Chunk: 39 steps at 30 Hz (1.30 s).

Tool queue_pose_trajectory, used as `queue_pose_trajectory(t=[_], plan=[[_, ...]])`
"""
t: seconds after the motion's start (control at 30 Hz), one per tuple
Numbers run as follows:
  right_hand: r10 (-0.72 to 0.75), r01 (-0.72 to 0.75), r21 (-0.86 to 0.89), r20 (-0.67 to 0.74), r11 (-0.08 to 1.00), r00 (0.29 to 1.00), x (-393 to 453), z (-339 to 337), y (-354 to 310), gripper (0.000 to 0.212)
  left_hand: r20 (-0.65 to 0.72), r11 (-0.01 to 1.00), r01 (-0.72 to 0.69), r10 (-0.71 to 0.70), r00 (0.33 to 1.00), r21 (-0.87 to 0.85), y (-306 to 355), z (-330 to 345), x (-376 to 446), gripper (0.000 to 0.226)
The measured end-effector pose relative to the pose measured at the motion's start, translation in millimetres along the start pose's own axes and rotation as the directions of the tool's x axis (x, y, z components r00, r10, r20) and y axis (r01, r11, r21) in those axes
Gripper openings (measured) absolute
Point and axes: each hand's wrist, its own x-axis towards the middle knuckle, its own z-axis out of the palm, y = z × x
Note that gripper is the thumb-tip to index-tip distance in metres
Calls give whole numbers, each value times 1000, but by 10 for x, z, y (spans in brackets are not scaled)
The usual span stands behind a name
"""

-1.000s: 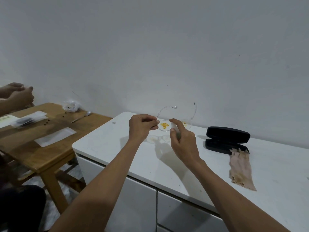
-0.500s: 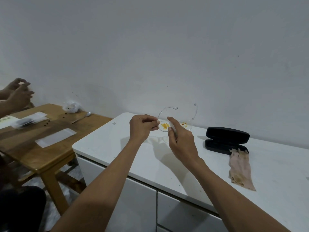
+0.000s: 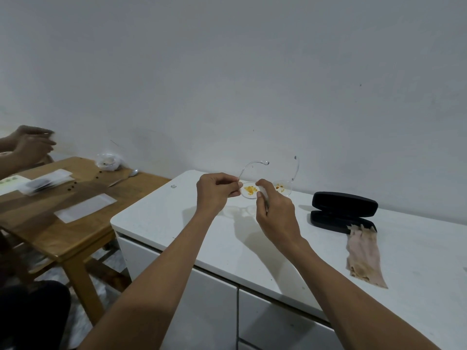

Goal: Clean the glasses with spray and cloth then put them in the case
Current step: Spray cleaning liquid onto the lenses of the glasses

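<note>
Clear-framed glasses (image 3: 267, 188) hang above the white cabinet top (image 3: 177, 223), temples pointing up and away, with orange-yellow smears on both lenses. My left hand (image 3: 217, 192) pinches the frame at its left end. My right hand (image 3: 273, 210) is closed around a small pale bottle-like thing, mostly hidden, held right at the left lens with the index finger bent over its top. A black glasses case (image 3: 343, 208) lies open to the right by the wall. A beige cloth (image 3: 366, 256) lies flat in front of the case, touching its near edge.
A wooden table (image 3: 63, 228) stands to the left with paper sheets, a plastic bag and a spoon. Another person's hands (image 3: 30, 145) work above its far end. The wall runs close behind the cabinet, and drawer fronts sit below its near edge.
My right hand has crept up closer to the left lens, its index finger now curled over the top. The glasses stay almost still. The other person's hands have shifted.
</note>
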Motion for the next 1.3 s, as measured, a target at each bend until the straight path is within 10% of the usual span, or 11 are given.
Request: queue_pose_trajectory(t=[0.43,0.6,0.83,1.3], plan=[[433,-337,355,-238,872,870,36,-130,151,32,-41,1000,6,-7,999,-26,9,-198,80,14],[681,-495,709,28,503,732,137,-231,182,26,-34,998,9,-11,999,-60,48,-230,113,10],[635,-554,832,444,-29,633,275,-320,144,33,-5,997,1,-1,1000,-81,95,-182,125,11],[513,-591,789,581,-165,632,254,-405,158,20,22,994,-27,29,999,-104,183,-84,116,11]])
